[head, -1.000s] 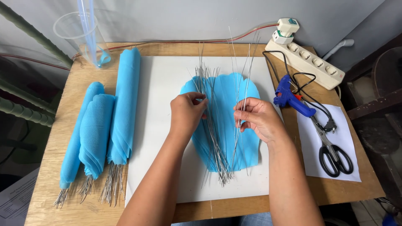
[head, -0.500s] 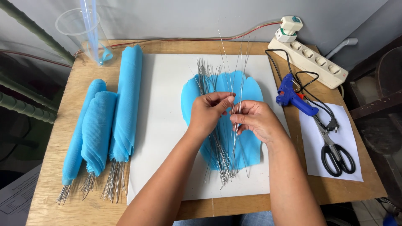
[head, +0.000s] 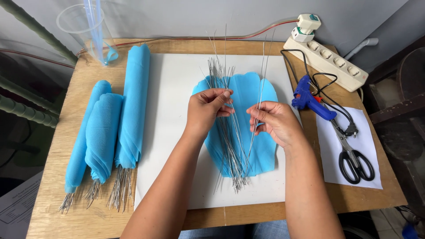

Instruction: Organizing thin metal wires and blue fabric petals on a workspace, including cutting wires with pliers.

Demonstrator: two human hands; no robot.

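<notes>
head view: one camera, looks down on a wooden table [head: 57,146]
left hand [head: 206,110]: at centre, fingers pinched together on thin silver wires [head: 228,137] near the top of the bundle
right hand [head: 276,121]: at 3 o'clock of the left hand, thumb and fingers closed on a few separate long wires [head: 261,75] that rise toward 12 o'clock
thin silver wires: loose bundle lying lengthwise on a blue petal-shaped fabric piece [head: 261,150], tips fan out at 6 o'clock past the fabric edge
blue petal-shaped fabric piece: flat on a white paper sheet [head: 172,102], centre of table, under both hands
white paper sheet: covers the middle of the table
rolled blue fabric bundles [head: 133,106]: three, at 9 o'clock of the hands, side by side and touching, wire ends stick out at their 6 o'clock ends
clear plastic cup [head: 84,26]: at 11 o'clock, table corner, blue strip inside
blue hot glue gun [head: 312,99]: at 3 o'clock, just beside the right hand, black cord attached
black-handled scissors [head: 352,157]: at 4 o'clock, on a smaller white paper [head: 367,128], blades point toward the glue gun
cream power strip [head: 327,62]: at 1 o'clock, slanted, plug in its top end
forearms: both enter from 6 o'clock
</notes>
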